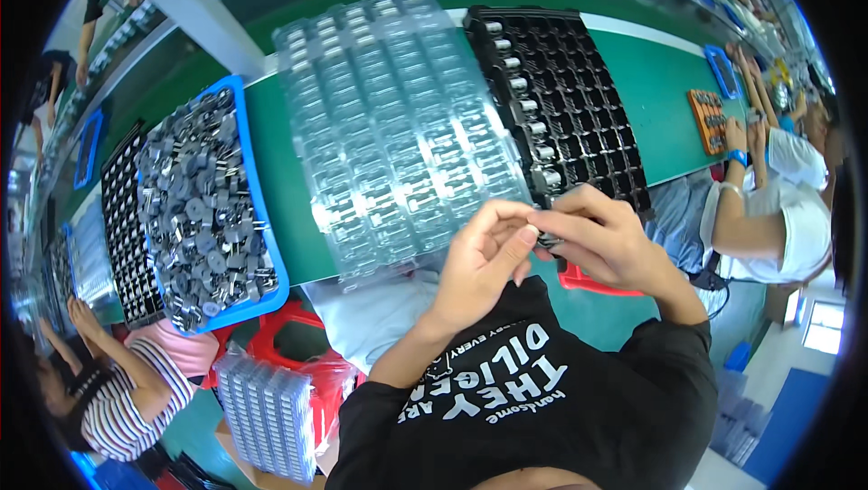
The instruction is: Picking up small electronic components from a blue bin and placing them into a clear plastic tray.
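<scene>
My left hand and my right hand meet in front of my chest, at the near edge of the trays. Fingertips of both are closed around a small dark and metallic part; most of it is hidden by the fingers, so its exact kind does not show. Just beyond the hands lies a black compartment tray, with silver cylindrical parts standing along its left column. To its left is a transparent plastic blister tray with rows of moulded pockets holding small metallic pieces.
A blue bin heaped with dark grey round parts with metal pins sits left on the green work surface. Co-workers sit on both sides. A red stool and stacked plastic trays are at lower left; an orange tray lies right.
</scene>
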